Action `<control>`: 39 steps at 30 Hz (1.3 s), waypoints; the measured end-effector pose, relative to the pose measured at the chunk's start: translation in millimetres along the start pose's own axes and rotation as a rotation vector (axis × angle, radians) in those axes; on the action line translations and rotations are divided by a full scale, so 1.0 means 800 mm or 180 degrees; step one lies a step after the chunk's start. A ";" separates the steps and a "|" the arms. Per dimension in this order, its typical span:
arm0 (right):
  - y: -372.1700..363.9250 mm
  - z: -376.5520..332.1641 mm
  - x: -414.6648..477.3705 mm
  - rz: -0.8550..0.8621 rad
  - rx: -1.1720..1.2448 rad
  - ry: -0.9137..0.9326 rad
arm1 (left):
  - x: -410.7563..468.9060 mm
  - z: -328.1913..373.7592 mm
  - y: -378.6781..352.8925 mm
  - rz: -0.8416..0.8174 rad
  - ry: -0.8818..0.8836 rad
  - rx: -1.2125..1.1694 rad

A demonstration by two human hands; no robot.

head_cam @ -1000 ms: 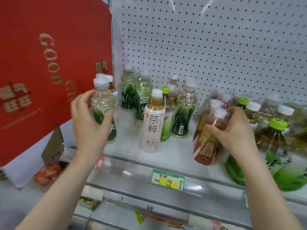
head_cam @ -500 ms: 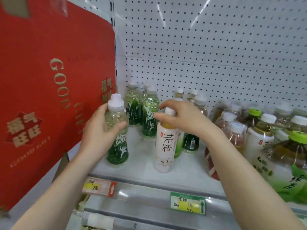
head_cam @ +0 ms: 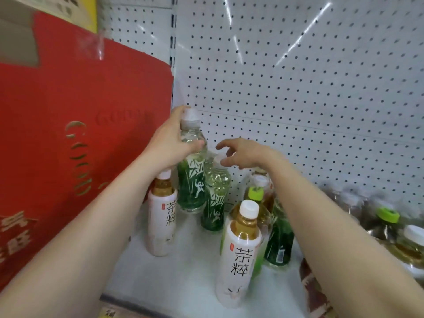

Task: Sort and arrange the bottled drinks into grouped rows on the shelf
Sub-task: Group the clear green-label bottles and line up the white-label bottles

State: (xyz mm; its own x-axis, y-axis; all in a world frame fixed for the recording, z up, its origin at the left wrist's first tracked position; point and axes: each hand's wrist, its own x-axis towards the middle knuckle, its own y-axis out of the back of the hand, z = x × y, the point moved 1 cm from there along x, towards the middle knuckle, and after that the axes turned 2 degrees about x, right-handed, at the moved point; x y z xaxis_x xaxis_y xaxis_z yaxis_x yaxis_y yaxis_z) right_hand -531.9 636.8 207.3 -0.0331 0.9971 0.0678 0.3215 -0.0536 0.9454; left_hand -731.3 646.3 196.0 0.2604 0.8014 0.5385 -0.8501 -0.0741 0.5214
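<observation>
The left hand [head_cam: 168,143] has carried its green bottle [head_cam: 191,180] back, clamped round its neck, beside a second green bottle [head_cam: 215,198]; the right hand [head_cam: 241,154] hovers spread-fingered over that cap [head_cam: 219,159].

Bare left hand [head_cam: 169,143]; bare right hand [head_cam: 243,154]; both forearms [head_cam: 103,214] bare.

Left hand [head_cam: 169,145] grips a green bottle [head_cam: 191,180] by its shoulder; right hand [head_cam: 243,154], fingers loose, hangs at the cap of a second green bottle [head_cam: 215,196] just beside, on the shelf [head_cam: 183,267]

Shop: pegboard-backed shelf [head_cam: 183,278] of bottled drinks [head_cam: 238,253].
</observation>
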 end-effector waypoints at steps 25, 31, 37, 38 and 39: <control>-0.038 0.002 0.052 0.0308 0.0487 0.0096 | 0.067 -0.059 -0.027 -0.1342 0.0167 0.1519; -0.032 0.002 0.038 0.0128 0.0489 0.0094 | 0.068 -0.065 -0.029 -0.1289 0.0244 0.1481; 0.042 0.039 -0.040 0.0804 0.0846 -0.0115 | 0.046 -0.030 -0.018 -0.0649 -0.0130 0.1650; 0.053 0.049 -0.061 0.1000 0.0870 -0.0218 | 0.034 -0.015 -0.020 -0.0388 -0.0348 0.1406; 0.061 0.060 -0.083 0.1183 0.0870 -0.0344 | 0.020 0.000 -0.026 -0.0248 -0.0543 0.1055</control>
State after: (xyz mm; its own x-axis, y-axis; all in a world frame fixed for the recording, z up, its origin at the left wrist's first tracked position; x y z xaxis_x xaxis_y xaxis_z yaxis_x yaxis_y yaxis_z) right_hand -468.7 570.9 234.0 0.2254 0.9136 0.3385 0.5306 -0.4065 0.7438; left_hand -709.4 660.8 194.0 0.4146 0.7039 0.5768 -0.6380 -0.2272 0.7358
